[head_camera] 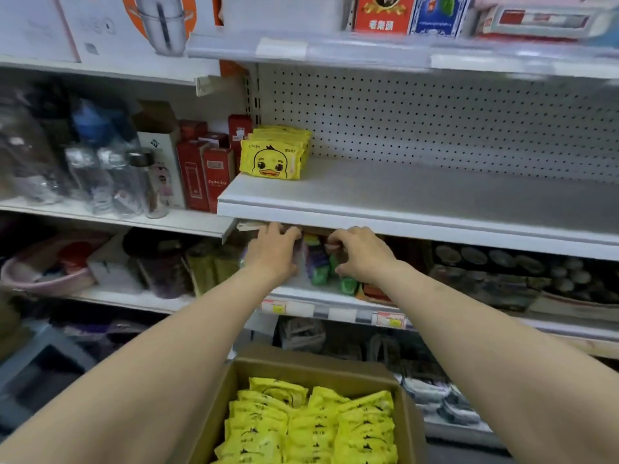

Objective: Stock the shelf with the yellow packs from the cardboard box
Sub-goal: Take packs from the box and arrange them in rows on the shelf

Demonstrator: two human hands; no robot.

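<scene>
The left grip (273, 252) and right grip (360, 252) reach just under the front edge of the shelf (418, 189), fingers curled toward goods (318, 262) on the tier below; whether they pinch anything cannot be told, but nothing yellow shows in them. The packs (311, 426) fill the box (318, 365) below the arms, and a stack (273, 159) stands at the shelf's left end. Best, probably, to lift several packs squarely and stand them upright just beside that stack.
</scene>
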